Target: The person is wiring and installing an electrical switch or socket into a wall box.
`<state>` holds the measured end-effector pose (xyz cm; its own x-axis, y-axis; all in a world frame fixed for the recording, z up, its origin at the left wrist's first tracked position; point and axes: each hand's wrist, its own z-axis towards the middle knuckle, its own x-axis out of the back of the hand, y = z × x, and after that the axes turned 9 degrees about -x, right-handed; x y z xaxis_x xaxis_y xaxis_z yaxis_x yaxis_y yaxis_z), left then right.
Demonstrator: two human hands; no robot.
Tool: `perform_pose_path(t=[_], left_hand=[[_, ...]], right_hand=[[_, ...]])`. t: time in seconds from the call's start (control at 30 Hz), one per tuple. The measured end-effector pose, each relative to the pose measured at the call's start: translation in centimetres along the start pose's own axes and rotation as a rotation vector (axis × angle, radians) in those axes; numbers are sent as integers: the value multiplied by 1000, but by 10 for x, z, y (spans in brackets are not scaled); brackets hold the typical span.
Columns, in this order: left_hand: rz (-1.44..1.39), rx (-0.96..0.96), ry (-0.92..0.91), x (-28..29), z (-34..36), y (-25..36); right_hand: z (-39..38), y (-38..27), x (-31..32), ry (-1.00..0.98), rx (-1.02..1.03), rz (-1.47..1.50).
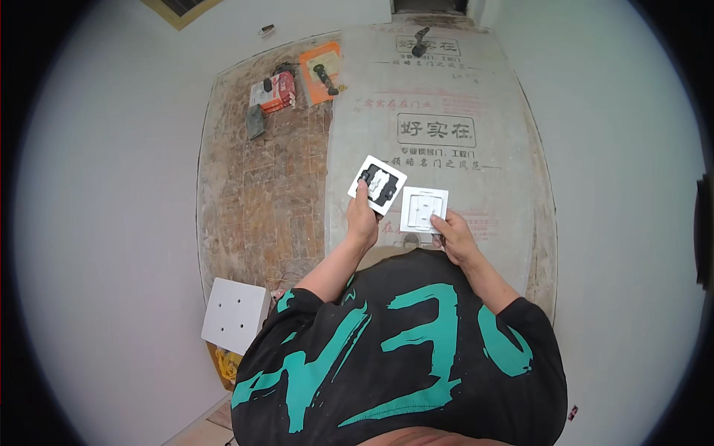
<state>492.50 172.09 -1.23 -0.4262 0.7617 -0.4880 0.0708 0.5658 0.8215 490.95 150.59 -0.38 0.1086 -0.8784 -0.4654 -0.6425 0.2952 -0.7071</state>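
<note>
My left hand (362,224) grips a square wall switch or socket piece (378,183) with a white rim and a black, white-centred inside. It is tilted, and the thumb presses on its face. Close beside it on the right, my right hand (457,239) holds a white square wall plate (418,205) by its lower right corner. This plate has a raised inner square with small marks or openings. The two pieces are nearly edge to edge in front of my body, over the floor. Fingers under both pieces are mostly hidden.
Printed protective sheeting (439,89) covers the floor at right; dusty brown flooring (256,201) shows at left. Farther off lie a red-and-white box (272,92), a dark tool (324,79) on an orange sheet, and another black tool (422,42). A white square panel (236,316) stands near left.
</note>
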Motion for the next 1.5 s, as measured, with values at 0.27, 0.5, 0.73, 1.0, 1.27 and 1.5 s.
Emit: perform_pose_path(t=[0.27, 0.5, 0.73, 1.0, 1.27, 1.5], left_hand=[[-157, -133, -49, -39, 201, 29], [-281, -14, 36, -112, 397, 55], [-114, 183, -178, -185, 579, 89], [837, -788, -842, -256, 766, 136], [1343, -1126, -716, -313, 910, 207], [100, 49, -611, -335, 1044, 212]], right_hand=[[185, -124, -30, -21, -28, -272], [356, -221, -49, 241, 706, -1305], [466, -352, -70, 61, 710, -1317], [646, -460, -12, -231, -17, 222], [796, -611, -38, -152, 633, -306], [905, -699, -51, -90, 437, -286]])
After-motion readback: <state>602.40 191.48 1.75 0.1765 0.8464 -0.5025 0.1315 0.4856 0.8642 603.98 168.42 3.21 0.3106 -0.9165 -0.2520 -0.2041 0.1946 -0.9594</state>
